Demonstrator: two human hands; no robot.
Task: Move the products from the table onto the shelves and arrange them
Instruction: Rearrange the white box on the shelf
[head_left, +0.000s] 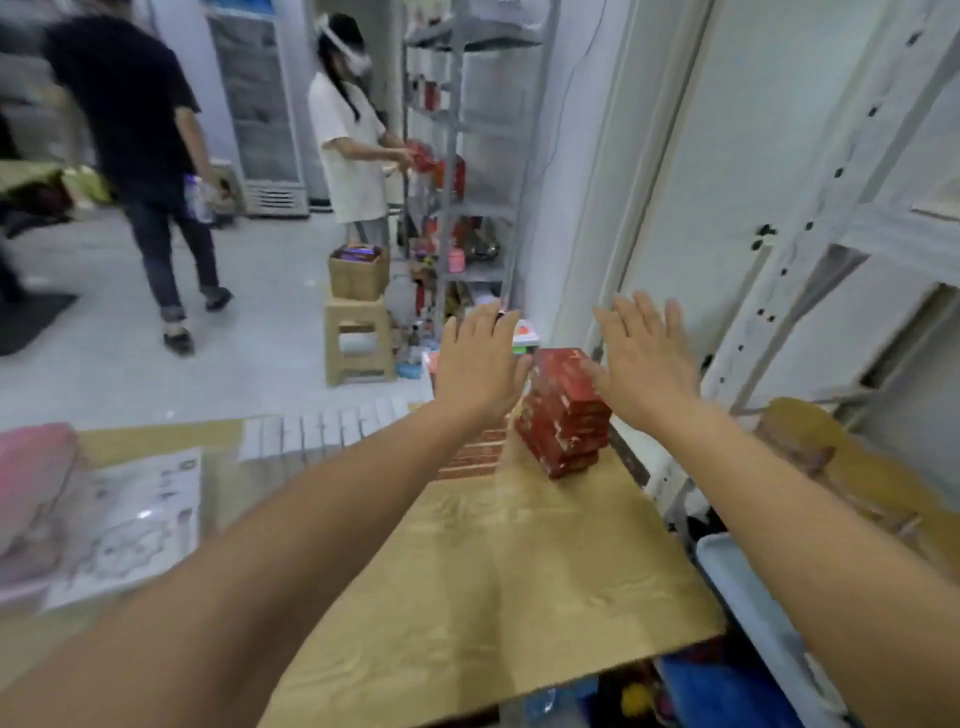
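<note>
Red boxes (563, 415) (stacked several high) stand at the far right corner of the paper-covered counter (519, 571), near a white shelf rack (810, 223). Head view: left grip (480, 364) and right grip (641, 364) flank the stack, fingers straight and spread; contact unclear.

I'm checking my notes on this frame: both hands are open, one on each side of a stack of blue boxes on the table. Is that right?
Not quite: the stack of boxes is red, not blue. The head view shows the left hand and the right hand open, one on each side of it, and it stands on the table.
</note>
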